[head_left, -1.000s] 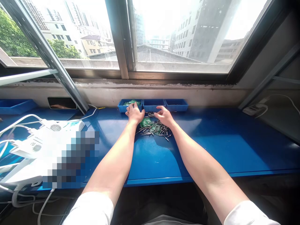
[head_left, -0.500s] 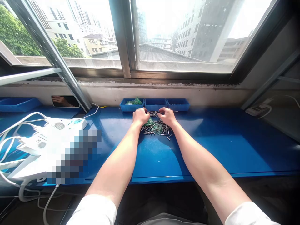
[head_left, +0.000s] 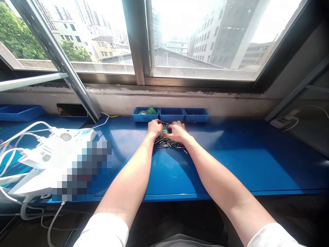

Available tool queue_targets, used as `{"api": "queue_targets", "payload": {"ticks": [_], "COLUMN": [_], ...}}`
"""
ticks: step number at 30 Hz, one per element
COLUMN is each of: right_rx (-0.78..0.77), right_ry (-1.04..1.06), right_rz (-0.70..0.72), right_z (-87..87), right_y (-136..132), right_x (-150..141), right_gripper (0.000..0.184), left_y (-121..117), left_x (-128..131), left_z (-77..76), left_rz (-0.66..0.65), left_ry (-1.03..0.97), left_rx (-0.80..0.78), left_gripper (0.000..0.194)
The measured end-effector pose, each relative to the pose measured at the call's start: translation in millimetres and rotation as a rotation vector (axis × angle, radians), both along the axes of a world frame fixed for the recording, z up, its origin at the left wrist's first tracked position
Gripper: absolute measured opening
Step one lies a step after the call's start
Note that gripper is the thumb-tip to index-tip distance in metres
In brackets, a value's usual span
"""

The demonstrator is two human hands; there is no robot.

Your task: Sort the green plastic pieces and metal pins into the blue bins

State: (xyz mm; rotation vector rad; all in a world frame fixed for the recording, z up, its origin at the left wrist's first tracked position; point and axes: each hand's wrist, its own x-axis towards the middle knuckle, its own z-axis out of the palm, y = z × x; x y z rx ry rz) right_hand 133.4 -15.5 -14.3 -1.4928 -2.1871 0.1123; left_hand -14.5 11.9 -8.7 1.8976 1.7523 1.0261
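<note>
A blue metal table (head_left: 239, 164) runs beneath a wide window (head_left: 203, 41) with a grimy sill and city buildings beyond. Along the far edge sit three joined blue trays (head_left: 171, 115), the left one holding green plastic packets (head_left: 148, 110). Off to the left lie a separate blue tray (head_left: 20, 113), a white power strip (head_left: 74, 134) and looping white cables (head_left: 15, 137) (part of that heap is pixelated out); another power strip (head_left: 284, 122) sits far right. At mid-table, the left hand (head_left: 155, 128) and right hand (head_left: 177, 132) are close together, fingers curled down onto a loose pile of metal pins (head_left: 167, 145) mixed with green packets (head_left: 165, 130). Whether either grips anything, I cannot tell.
</note>
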Motion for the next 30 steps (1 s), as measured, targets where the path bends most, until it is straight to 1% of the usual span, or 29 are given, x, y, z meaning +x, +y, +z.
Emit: {"api": "queue_targets", "payload": {"ticks": [5, 8, 10, 13, 15, 17, 19, 21, 23, 24, 25, 26, 28, 30], "right_rx": [-0.052, -0.053, -0.044, -0.063, -0.073, -0.06, -0.03, -0.001, -0.002, 0.003, 0.001, -0.003, -0.015, -0.011], "right_ry": [-0.017, 0.039, 0.111, 0.291, 0.441, 0.58, 0.704, 0.837, 0.954, 0.999, 1.028, 1.041, 1.026, 1.005], "right_rz": [-0.023, -0.044, -0.064, -0.061, -0.04, -0.016, -0.012, -0.049, -0.028, -0.005, 0.025, 0.053, 0.09, 0.093], "right_z": [-0.4, 1.4, 3.3, 7.0, 9.2, 10.1, 9.1, 6.4, 3.2, 1.7, 0.6, -0.2, -0.6, -0.2], "right_y": [1, 0, -1, -2, -1, 1, 5, 10, 15, 16, 18, 19, 19, 18], "right_x": [-4, -4, -4, -1, 2, 7, 13, 18, 22, 23, 24, 25, 27, 29], "right_gripper": [0.034, 0.039, 0.041, 0.034, 0.029, 0.027, 0.028, 0.031, 0.032, 0.032, 0.031, 0.029, 0.023, 0.016], "left_y": [1, 0, -2, -7, -10, -13, -13, -11, -8, -6, -4, -3, -1, -1], "left_x": [2, 4, 5, 8, 10, 11, 13, 15, 17, 17, 17, 17, 17, 16], "left_z": [-2.4, -1.9, 0.3, 5.3, 8.4, 9.8, 8.9, 5.9, 2.2, 0.5, -0.9, -2.0, -3.2, -3.5], "left_rz": [-0.017, -0.017, -0.007, -0.002, -0.034, -0.094, -0.169, -0.248, -0.311, -0.336, -0.354, -0.367, -0.375, -0.363], "left_ry": [0.022, 0.006, -0.029, -0.109, -0.17, -0.248, -0.35, -0.465, -0.553, -0.586, -0.607, -0.614, -0.598, -0.575], "left_rx": [0.007, 0.024, 0.033, 0.073, 0.124, 0.175, 0.204, 0.197, 0.162, 0.147, 0.139, 0.138, 0.153, 0.187], "left_gripper": [0.031, 0.028, 0.026, 0.029, 0.033, 0.034, 0.043, 0.058, 0.067, 0.068, 0.065, 0.057, 0.036, 0.02]}}
